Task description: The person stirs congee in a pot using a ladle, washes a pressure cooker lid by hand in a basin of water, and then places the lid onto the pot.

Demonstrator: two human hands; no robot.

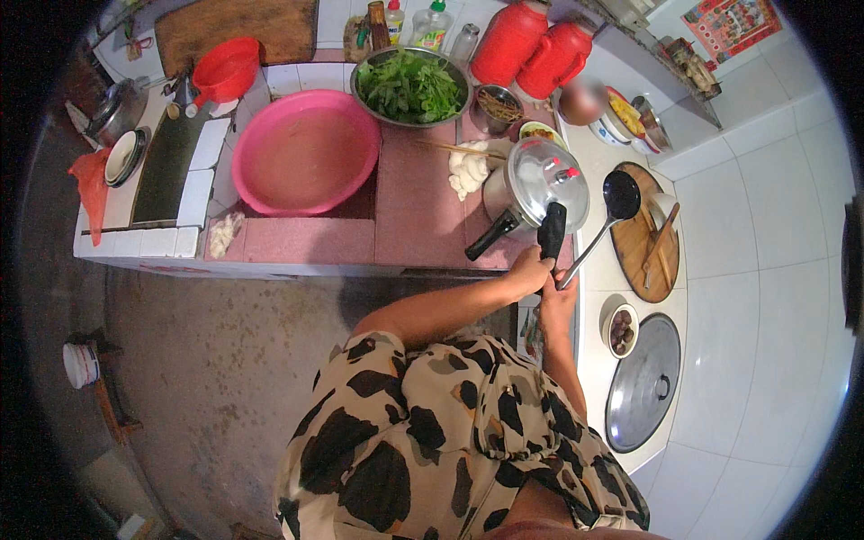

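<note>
A metal pressure cooker (499, 196) stands at the right end of the pink-tiled counter, its lid (533, 172) on top. My left hand (528, 273) is closed at the near end of the lid's black handle (552, 229). The pot's own black handle (493, 235) points off to the left, out of line with the lid handle. Close beside the left, my right hand (559, 300) grips the metal stem of a black-bowled ladle (621, 196). The ladle's bowl lies over the pale counter's wooden board. Whether the right hand also touches the lid handle, I cannot tell.
A pink basin (241, 165) of cloudy water and a metal bowl of leafy greens (412, 88) sit left of the cooker. A white cloth (468, 169) lies against it. Red thermos flasks (509, 44) stand behind. Rightward are a round wooden board (638, 270), small bowl (621, 331) and wok lid (638, 405).
</note>
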